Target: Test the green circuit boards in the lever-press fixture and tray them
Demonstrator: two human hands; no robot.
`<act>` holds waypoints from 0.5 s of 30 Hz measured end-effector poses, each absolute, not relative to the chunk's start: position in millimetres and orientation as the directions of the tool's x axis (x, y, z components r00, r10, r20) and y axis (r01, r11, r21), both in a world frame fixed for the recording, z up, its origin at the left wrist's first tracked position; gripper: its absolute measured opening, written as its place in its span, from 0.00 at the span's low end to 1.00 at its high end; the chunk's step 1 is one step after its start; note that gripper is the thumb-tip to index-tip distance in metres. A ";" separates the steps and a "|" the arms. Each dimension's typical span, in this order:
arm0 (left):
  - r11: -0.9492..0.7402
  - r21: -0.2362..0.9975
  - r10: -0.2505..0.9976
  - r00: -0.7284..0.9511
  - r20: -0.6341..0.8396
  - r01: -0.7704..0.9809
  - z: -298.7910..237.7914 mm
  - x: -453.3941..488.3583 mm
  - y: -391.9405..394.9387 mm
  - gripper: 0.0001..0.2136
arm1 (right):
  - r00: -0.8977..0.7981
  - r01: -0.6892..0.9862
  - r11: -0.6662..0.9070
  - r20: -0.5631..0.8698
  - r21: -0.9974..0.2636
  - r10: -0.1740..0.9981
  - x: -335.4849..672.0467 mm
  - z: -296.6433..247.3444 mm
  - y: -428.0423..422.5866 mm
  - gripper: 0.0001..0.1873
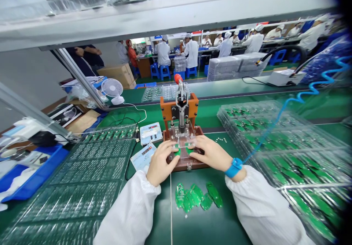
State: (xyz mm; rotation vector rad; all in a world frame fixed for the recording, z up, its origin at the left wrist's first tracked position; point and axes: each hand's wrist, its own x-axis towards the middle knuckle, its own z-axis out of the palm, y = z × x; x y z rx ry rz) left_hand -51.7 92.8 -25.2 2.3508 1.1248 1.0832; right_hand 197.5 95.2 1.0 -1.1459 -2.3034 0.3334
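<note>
Both my hands rest on a brown test fixture (pixel 184 162) with an orange frame and a red-knobbed lever. My left hand (pixel 160 162) curls over the fixture's left side, fingertips on a small green circuit board (pixel 177 151). My right hand (pixel 210 152), with a blue wrist strap (pixel 233 167) behind it, presses its fingertips on a second green board (pixel 189 150) under the clear plate. Several loose green boards (pixel 197 196) lie on the green mat between my sleeves.
Clear trays (pixel 82 186) stacked at left, trays of green boards (pixel 288 157) at right. Two small meter boxes (pixel 150 132) sit left of the fixture. A blue bin (pixel 30 179), a white fan (pixel 112 90), a coiled blue cord (pixel 302 94). Workers in white sit at benches behind.
</note>
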 end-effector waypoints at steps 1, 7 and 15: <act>-0.639 0.559 0.768 0.395 0.505 0.528 -27.5 -51.0 91.8 0.06 | -0.490 0.661 0.607 0.359 -0.441 0.794 197.6 0.9 95.1 0.08; -0.638 0.501 0.716 0.212 0.665 0.585 -28.2 -48.0 79.1 0.03 | -0.475 0.655 0.608 0.381 -0.449 0.793 196.7 -2.1 92.7 0.08; -0.896 0.293 0.438 0.549 0.712 0.334 -23.2 -20.1 48.7 0.03 | -0.323 0.655 0.563 0.487 -0.504 0.812 203.0 0.4 84.2 0.10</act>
